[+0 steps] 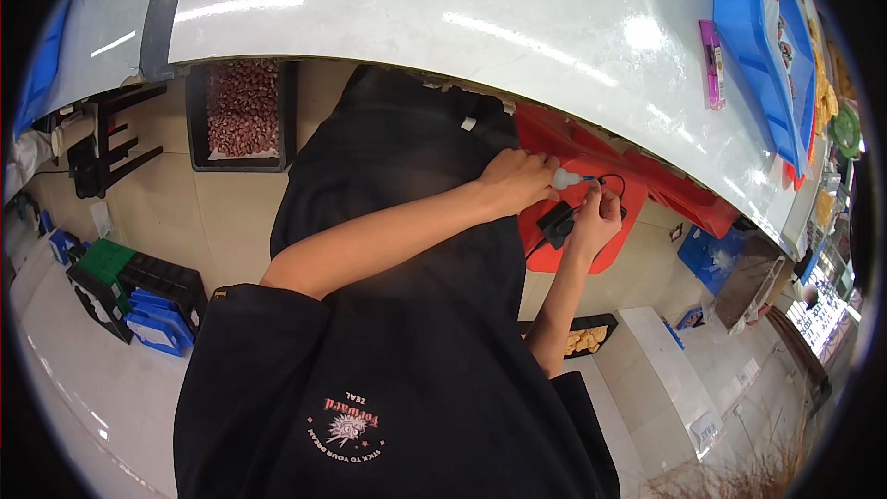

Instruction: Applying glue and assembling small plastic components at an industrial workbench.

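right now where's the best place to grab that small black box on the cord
Grip the small black box across its two long sides, coming from its free lower left. The right hand covers the upper right end, where the thin black cord loops off toward the left hand.

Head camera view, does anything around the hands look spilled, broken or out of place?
Nothing looks spilled or broken. The left hand grips a small white piece, and the right hand pinches a thin black cable beside a small black block, over a red bin. On the white table, a pink packet lies alone.
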A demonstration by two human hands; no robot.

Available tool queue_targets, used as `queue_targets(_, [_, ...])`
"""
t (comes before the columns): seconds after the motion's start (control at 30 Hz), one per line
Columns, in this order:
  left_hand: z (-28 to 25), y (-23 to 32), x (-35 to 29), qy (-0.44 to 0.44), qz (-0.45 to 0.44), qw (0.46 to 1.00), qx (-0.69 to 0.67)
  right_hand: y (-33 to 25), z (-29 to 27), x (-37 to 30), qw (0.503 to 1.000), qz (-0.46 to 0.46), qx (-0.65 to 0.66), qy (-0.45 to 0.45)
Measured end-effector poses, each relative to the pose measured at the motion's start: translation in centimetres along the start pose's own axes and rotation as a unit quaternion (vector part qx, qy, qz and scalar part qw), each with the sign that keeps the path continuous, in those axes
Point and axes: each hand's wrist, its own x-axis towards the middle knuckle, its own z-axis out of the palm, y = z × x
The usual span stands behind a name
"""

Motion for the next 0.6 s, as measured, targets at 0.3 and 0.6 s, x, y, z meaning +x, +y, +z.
queue_targets(0.3, [-0.18, 0.02, 0.11, -0.014, -0.005, 1.000, -0.002, -0.29, 0.15, -0.15, 1.000, 0.003, 0.005, -0.004])
queue_targets(0.6, [-0.22, -0.02, 0.07, -0.013, -0.003, 1.000, -0.002, -0.33, 0.34, -0.14, 1.000, 0.003, 0.010, 0.005])
